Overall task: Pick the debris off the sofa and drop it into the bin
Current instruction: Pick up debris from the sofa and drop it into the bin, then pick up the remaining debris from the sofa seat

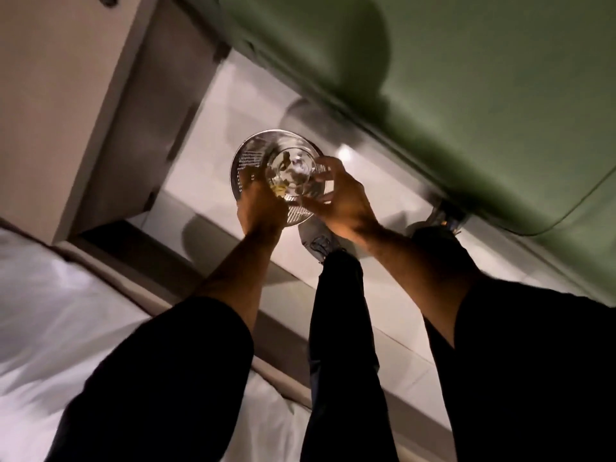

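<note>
Both hands are hovering over a round perforated metal bin [248, 158] that is standing on the pale tiled floor [213, 105], just beside the green sofa [466, 95] running along the upper right. The left hand [261, 208] is reaching over the bin's near rim with its fingers [253, 188] curled downward and bunched together around a small yellowish bit of debris [279, 191], which is sitting right at the fingertips above the bin's opening; the blur is making it hard to tell whether the bit is pinched or already loose. The right hand [343, 198] is hanging over the bin's right edge, its fingers [325, 168] spread and bent, holding nothing that can be made out. More scraps are lying at the bottom of the bin [290, 168]. Dark sleeves are covering both upper arms, and a dark trouser leg [340, 311] and a grey shoe [315, 240] are showing between the forearms. A white bed [66, 295] is filling the lower left. No brand, label or writing is readable anywhere.
</note>
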A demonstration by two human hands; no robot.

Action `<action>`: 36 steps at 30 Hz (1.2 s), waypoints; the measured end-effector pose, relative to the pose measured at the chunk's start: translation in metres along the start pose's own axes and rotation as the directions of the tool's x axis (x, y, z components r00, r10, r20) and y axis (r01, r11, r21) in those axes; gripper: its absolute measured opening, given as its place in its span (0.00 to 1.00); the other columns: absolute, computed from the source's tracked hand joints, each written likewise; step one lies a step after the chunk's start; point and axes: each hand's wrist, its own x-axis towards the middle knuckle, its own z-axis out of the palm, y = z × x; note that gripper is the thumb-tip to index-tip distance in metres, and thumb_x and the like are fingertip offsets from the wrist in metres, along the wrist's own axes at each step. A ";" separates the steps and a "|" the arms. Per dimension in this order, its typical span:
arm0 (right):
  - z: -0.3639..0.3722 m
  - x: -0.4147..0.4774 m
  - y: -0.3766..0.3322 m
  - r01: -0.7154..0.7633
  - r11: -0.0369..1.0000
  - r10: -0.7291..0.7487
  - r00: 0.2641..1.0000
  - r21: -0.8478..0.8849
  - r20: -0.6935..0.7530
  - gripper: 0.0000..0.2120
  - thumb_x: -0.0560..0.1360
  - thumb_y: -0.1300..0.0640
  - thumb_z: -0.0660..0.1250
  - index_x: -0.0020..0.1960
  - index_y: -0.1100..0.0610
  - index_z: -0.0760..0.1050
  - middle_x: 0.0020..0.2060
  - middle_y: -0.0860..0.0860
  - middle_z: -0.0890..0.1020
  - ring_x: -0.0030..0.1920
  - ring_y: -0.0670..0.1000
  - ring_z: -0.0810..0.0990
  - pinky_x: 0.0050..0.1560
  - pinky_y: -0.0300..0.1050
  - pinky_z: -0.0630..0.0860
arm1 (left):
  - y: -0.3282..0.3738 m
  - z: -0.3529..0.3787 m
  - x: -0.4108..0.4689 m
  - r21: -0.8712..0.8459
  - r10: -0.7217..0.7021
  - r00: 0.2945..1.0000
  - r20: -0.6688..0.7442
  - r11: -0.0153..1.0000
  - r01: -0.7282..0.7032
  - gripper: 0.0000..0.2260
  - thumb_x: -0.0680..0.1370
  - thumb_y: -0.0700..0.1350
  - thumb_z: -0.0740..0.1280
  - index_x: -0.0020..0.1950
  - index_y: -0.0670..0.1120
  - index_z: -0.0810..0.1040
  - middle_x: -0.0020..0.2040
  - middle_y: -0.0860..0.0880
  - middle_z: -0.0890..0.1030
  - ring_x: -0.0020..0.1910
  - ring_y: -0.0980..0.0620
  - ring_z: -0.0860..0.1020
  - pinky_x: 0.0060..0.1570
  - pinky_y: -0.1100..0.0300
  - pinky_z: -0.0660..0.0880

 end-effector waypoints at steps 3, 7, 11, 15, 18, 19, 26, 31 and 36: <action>-0.029 -0.014 0.009 -0.036 0.999 0.036 0.998 0.005 -0.059 0.27 0.71 0.54 0.78 0.68 0.50 0.73 0.57 0.48 0.83 0.43 0.49 0.86 0.51 0.50 0.83 | 0.014 -0.002 -0.009 -0.024 -0.013 0.999 -0.041 1.000 0.012 0.26 0.71 0.32 0.63 0.67 0.49 0.75 0.67 0.44 0.75 0.56 0.36 0.80 0.52 0.46 0.76; -0.095 -0.039 0.032 -0.016 0.999 0.028 0.955 0.042 -0.297 0.21 0.74 0.60 0.74 0.65 0.52 0.76 0.59 0.49 0.81 0.43 0.49 0.85 0.48 0.53 0.84 | 0.061 0.012 -0.028 -0.140 0.237 0.965 -0.110 0.958 -0.251 0.16 0.72 0.32 0.64 0.55 0.47 0.80 0.60 0.44 0.80 0.55 0.41 0.80 0.54 0.56 0.71; -0.206 -0.055 0.064 0.008 0.979 0.127 0.758 0.204 -0.640 0.19 0.75 0.61 0.72 0.65 0.56 0.75 0.59 0.55 0.80 0.50 0.58 0.82 0.53 0.60 0.82 | 0.156 0.032 -0.043 -0.161 0.622 0.774 -0.116 0.758 -0.633 0.13 0.72 0.34 0.63 0.45 0.50 0.81 0.49 0.50 0.81 0.49 0.49 0.80 0.49 0.56 0.74; -0.319 -0.050 0.104 -0.206 0.978 0.143 0.600 0.021 -0.787 0.30 0.73 0.56 0.73 0.73 0.57 0.70 0.67 0.59 0.73 0.67 0.57 0.73 0.72 0.52 0.70 | 0.283 0.054 -0.060 -0.234 0.789 0.612 -0.054 0.586 -0.776 0.12 0.72 0.36 0.62 0.45 0.49 0.82 0.52 0.50 0.80 0.52 0.49 0.81 0.52 0.56 0.77; -0.377 -0.034 0.125 -0.277 0.958 0.128 0.629 -0.067 -0.767 0.37 0.72 0.51 0.76 0.77 0.53 0.67 0.76 0.62 0.63 0.75 0.61 0.67 0.75 0.52 0.66 | 0.373 0.080 -0.066 -0.151 0.860 0.505 0.067 0.509 -0.847 0.12 0.73 0.35 0.64 0.49 0.48 0.81 0.57 0.47 0.79 0.57 0.47 0.79 0.56 0.55 0.75; -0.390 -0.028 0.132 -0.290 0.955 0.147 0.659 -0.068 -0.737 0.38 0.72 0.50 0.76 0.78 0.51 0.66 0.77 0.62 0.61 0.75 0.62 0.66 0.76 0.53 0.66 | 0.398 0.089 -0.066 -0.101 0.866 0.489 0.100 0.498 -0.861 0.12 0.73 0.35 0.64 0.51 0.48 0.81 0.61 0.47 0.77 0.60 0.47 0.78 0.59 0.54 0.75; -0.431 -0.015 0.183 -0.184 0.969 0.063 0.826 -0.163 -0.560 0.15 0.76 0.52 0.72 0.63 0.51 0.81 0.63 0.56 0.75 0.64 0.56 0.74 0.65 0.45 0.71 | 0.495 0.145 -0.054 0.199 0.829 0.498 0.254 0.459 -0.866 0.14 0.77 0.38 0.63 0.61 0.48 0.77 0.74 0.43 0.67 0.67 0.39 0.70 0.63 0.46 0.71; -0.472 -0.030 0.201 -0.203 0.972 0.102 0.817 -0.116 -0.568 0.09 0.79 0.53 0.70 0.57 0.53 0.83 0.60 0.53 0.81 0.59 0.52 0.79 0.61 0.46 0.77 | 0.514 0.144 -0.037 0.096 0.736 0.624 0.262 0.623 -0.776 0.10 0.68 0.44 0.62 0.47 0.49 0.78 0.54 0.48 0.79 0.53 0.48 0.76 0.45 0.62 0.70; -0.525 -0.030 0.217 -0.302 0.943 0.141 0.741 -0.138 -0.657 0.10 0.75 0.50 0.74 0.55 0.48 0.85 0.77 0.52 0.65 0.76 0.55 0.64 0.76 0.54 0.63 | 0.516 0.136 -0.047 0.088 0.739 0.629 0.241 0.629 -0.773 0.06 0.69 0.40 0.63 0.43 0.47 0.77 0.51 0.46 0.81 0.51 0.44 0.78 0.48 0.51 0.74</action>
